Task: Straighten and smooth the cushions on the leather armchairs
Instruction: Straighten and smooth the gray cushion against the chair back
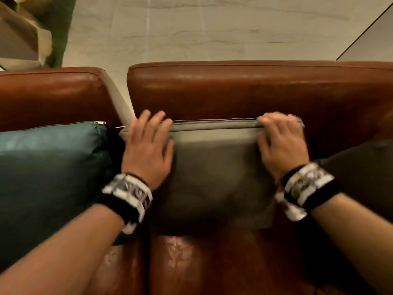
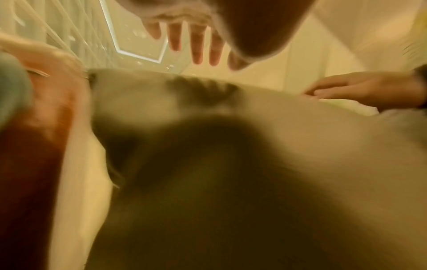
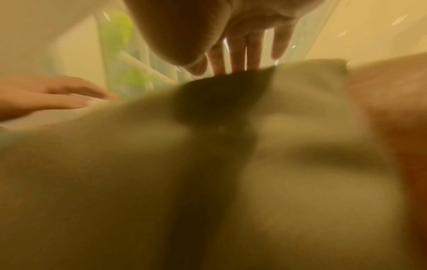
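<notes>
Pale marble-look floor (image 1: 212,28) stretches behind the brown chair backs; a green rug (image 1: 61,28) lies at its left edge.

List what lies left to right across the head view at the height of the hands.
Teal cushion → left hand → grey cushion → right hand → dark cushion.

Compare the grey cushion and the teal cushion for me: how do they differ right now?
The grey cushion stands on the right armchair; the teal cushion stands on the left armchair. The left hand and right hand rest on the grey cushion's top corners; nothing touches the teal one. Grey looks matte, teal has a slight sheen. Both stand upright against the backrests, zippered edge up.
</notes>
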